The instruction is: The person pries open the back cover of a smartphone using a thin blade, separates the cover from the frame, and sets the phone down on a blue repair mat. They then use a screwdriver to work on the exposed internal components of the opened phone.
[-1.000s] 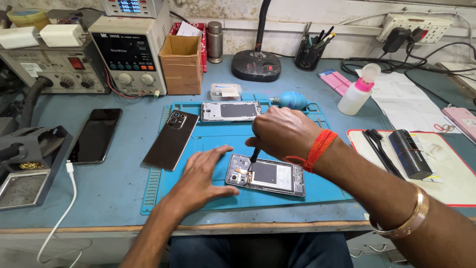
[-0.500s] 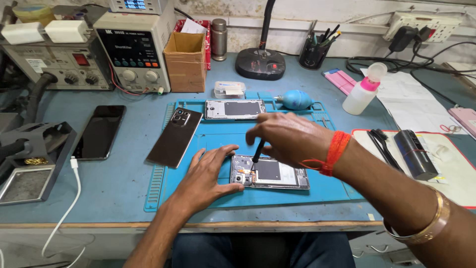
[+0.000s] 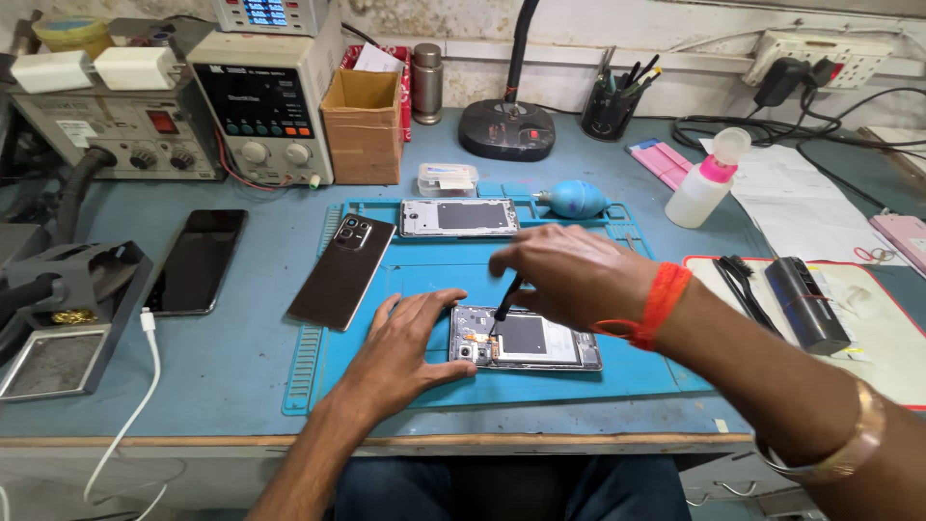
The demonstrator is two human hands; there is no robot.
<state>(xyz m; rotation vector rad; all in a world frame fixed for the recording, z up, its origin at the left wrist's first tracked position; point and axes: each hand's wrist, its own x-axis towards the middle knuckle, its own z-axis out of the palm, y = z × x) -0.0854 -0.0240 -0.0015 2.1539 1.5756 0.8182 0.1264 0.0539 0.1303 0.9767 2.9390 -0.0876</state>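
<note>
Left hand: my left hand [image 3: 410, 347] lay flat, fingers spread, pressing the left end of the opened phone [image 3: 526, 341] at lower centre of the frame, gripping nothing.
Right hand: my right hand [image 3: 569, 275] pinched a thin black tool [image 3: 505, 301] between thumb and fingertips, its tip down on the phone's upper-left corner near the camera parts.
Opened phone: it lay face down, back removed, on the blue work mat [image 3: 434, 265], just right of my left palm.
Risk: I judged the tip could skid off and scratch the board or tear a flex cable if I pushed too hard or my left hand let the phone slide.
Mid-frame: a dark back cover [image 3: 342, 270] lay left of centre on the mat's edge; a second open frame [image 3: 459, 217] lay above.
Further back: a blue air blower [image 3: 571, 200], a white squeeze bottle [image 3: 709, 178] at upper right, and a cardboard box [image 3: 362, 125] at upper left.
</note>
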